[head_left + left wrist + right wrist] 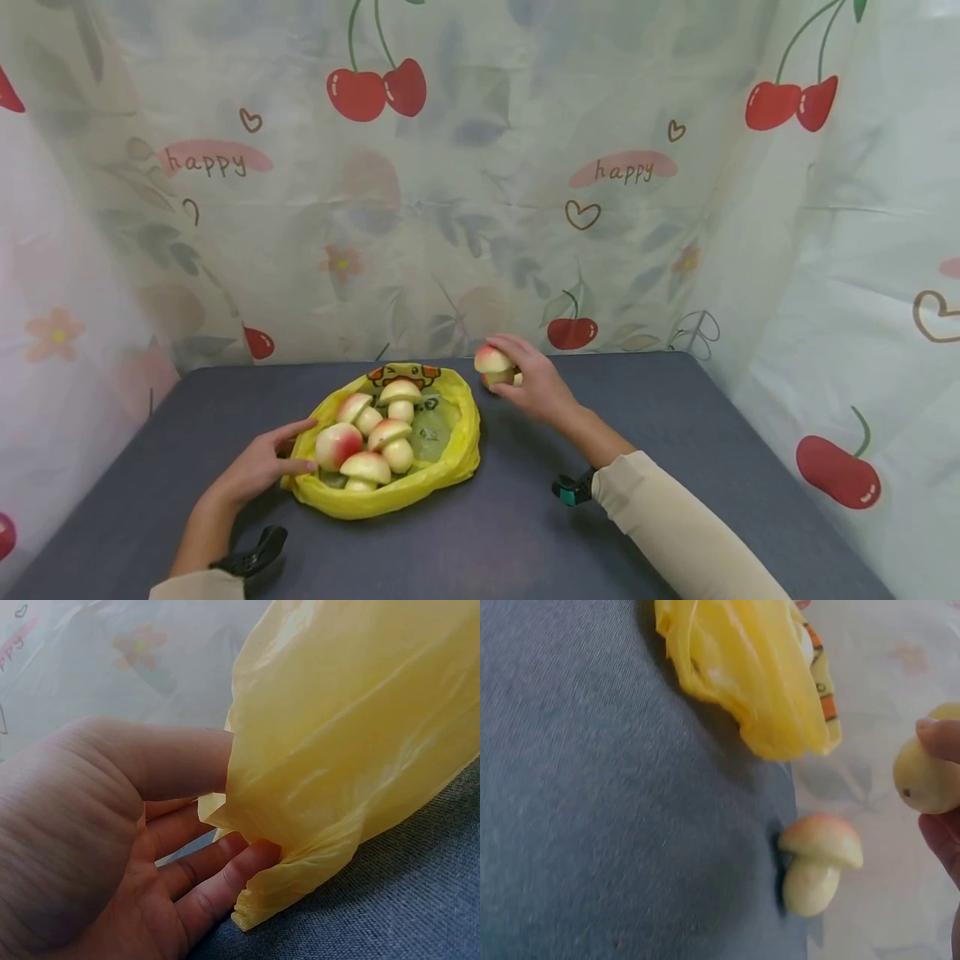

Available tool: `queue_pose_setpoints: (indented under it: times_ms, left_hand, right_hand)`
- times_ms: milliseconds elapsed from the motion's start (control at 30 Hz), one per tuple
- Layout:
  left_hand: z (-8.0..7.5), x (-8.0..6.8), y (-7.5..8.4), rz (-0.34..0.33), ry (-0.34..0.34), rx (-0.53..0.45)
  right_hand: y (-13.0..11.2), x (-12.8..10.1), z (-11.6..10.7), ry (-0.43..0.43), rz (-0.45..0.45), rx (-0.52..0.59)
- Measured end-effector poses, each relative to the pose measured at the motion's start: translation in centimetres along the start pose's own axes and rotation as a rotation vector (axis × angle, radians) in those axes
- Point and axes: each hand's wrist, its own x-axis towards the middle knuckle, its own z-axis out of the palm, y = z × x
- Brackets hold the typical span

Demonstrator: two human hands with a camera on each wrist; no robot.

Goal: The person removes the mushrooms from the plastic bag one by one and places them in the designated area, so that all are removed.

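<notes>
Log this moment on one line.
left hand holds yellow bag | right hand holds mushroom | bag: five mushrooms | table: another mushroom at far edge

Mushrooms (pixel 365 467) lie accessible from above, while the surrounding yellow bag (pixel 382 502) blocks sideways entry.

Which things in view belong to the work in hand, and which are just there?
In the work: yellow bag, gripped by left hand; mushrooms inside it; held mushroom in right hand; loose mushroom outside.

Just there: dark tabletop; printed sheet; black wrist devices.

The bag (pixel 375 502) is yellow, mushrooms (pixel 389 432) cream and red, tabletop (pixel 495 542) blue-grey, backdrop (pixel 480 183) cherry-patterned.
</notes>
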Motion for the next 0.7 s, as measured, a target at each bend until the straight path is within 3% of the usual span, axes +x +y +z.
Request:
queue_pose_setpoints:
  times_ms: [233, 467, 700]
  left_hand:
    - [0.0, 0.0, 0.0, -0.008, 0.007, -0.001]
    - [0.2, 0.0, 0.1, 0.0, 0.008, 0.0]
    - [0.1, -0.1, 0.0, 0.008, 0.008, -0.003]
  right_hand:
    - [1.2, -1.2, -0.7, 0.1, 0.025, -0.029]
    - [3.1, -2.7, -0.7, 0.144, 0.07, -0.011]
    - [4.9, -3.6, -0.6, 0.157, 0.238, 0.035]
